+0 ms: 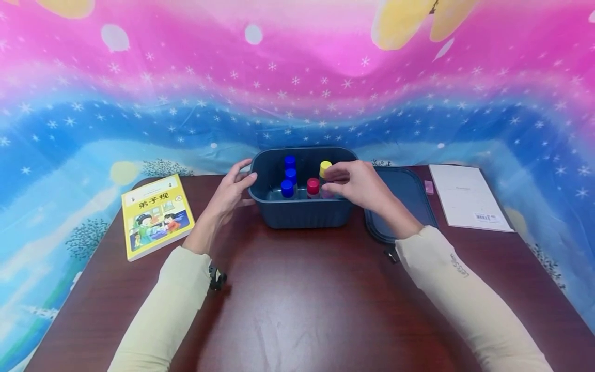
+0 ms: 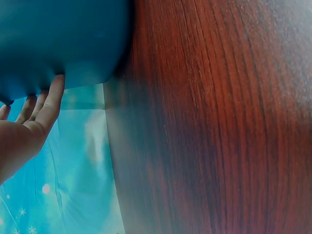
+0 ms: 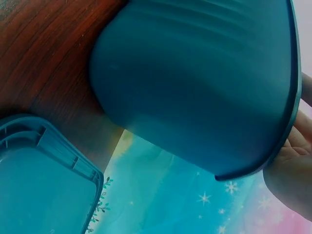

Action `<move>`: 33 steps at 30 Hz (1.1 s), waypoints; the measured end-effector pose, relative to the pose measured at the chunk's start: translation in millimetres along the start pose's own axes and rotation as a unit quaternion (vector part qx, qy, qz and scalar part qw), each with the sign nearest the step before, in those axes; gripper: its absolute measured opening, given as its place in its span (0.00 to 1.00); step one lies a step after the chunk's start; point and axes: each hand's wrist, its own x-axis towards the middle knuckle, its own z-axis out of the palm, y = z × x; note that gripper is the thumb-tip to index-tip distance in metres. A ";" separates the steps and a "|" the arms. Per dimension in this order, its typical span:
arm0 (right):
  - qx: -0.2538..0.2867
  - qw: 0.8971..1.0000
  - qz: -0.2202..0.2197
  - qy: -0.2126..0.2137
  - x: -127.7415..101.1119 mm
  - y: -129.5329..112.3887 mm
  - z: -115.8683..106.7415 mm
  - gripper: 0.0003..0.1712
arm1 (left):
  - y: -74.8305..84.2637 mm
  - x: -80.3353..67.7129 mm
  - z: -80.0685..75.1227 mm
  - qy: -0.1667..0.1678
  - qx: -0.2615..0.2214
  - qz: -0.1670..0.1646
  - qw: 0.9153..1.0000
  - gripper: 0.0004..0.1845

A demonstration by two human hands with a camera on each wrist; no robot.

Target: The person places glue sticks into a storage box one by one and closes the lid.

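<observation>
A dark blue-grey plastic bin (image 1: pixel 304 214) stands on the table with its top uncovered. Inside it are three blue-capped bottles (image 1: pixel 287 188), a red-capped bottle (image 1: pixel 313 186) and a yellow-capped bottle (image 1: pixel 325 168). My left hand (image 1: pixel 230 188) rests against the bin's left end, thumb near the rim; the left wrist view shows its fairly straight fingers (image 2: pixel 52 100) on the wall. Over the right end, my right hand (image 1: pixel 360 186) reaches in and pinches the yellow-capped bottle with bent fingers. In the right wrist view the bin wall hides those fingertips, with only part of the hand (image 3: pixel 297 161) showing.
To the right of the bin lies its dark lid (image 1: pixel 402 196), partly under the right forearm. Beyond are a small pink piece (image 1: pixel 428 187) and a white booklet (image 1: pixel 469 199). A yellow picture book (image 1: pixel 158 217) lies at left. A printed cloth (image 1: pixel 297 77) hangs behind the table (image 1: pixel 297 299).
</observation>
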 end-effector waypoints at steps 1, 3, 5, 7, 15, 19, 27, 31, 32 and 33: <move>0.004 1.000 -0.004 0.009 -0.7 0.5 -1.2 0.22 | 0.0 0.1 0.1 0.001 -0.001 0.000 1.000 0.32; 0.011 0.999 -0.010 0.028 -2.1 2.1 -4.6 0.22 | 0.1 0.2 0.3 0.002 -0.001 0.000 1.000 0.32; 0.018 0.999 -0.014 0.043 -3.5 3.5 -8.6 0.23 | 0.2 0.0 0.1 0.002 -0.002 0.000 1.000 0.33; 0.017 0.998 -0.017 0.054 -5.1 4.8 -13.3 0.23 | 0.3 -0.1 0.0 0.002 -0.003 0.000 1.000 0.33; 0.012 0.996 -0.008 0.089 -14.3 20.7 -36.5 0.22 | 0.9 0.0 0.4 0.004 -0.001 0.000 1.000 0.32; 0.002 0.994 0.004 0.112 -20.0 33.4 -49.2 0.22 | 0.6 -0.4 1.0 0.003 -0.001 -0.001 1.000 0.32; 0.006 0.993 0.042 0.115 -28.0 58.3 -65.0 0.23 | 2.0 -2.0 0.0 0.004 -0.005 0.000 1.000 0.33; -0.005 0.992 0.060 0.115 -32.9 74.4 -69.5 0.24 | 1.0 -1.2 0.3 0.002 -0.003 -0.002 1.000 0.33; -0.006 0.991 0.066 0.115 -34.1 78.4 -70.1 0.24 | 0.7 -1.2 0.6 0.002 -0.003 -0.002 1.000 0.33; -0.006 0.991 0.072 0.115 -35.2 82.6 -70.5 0.24 | 0.4 -1.1 0.9 0.002 -0.004 -0.002 1.000 0.33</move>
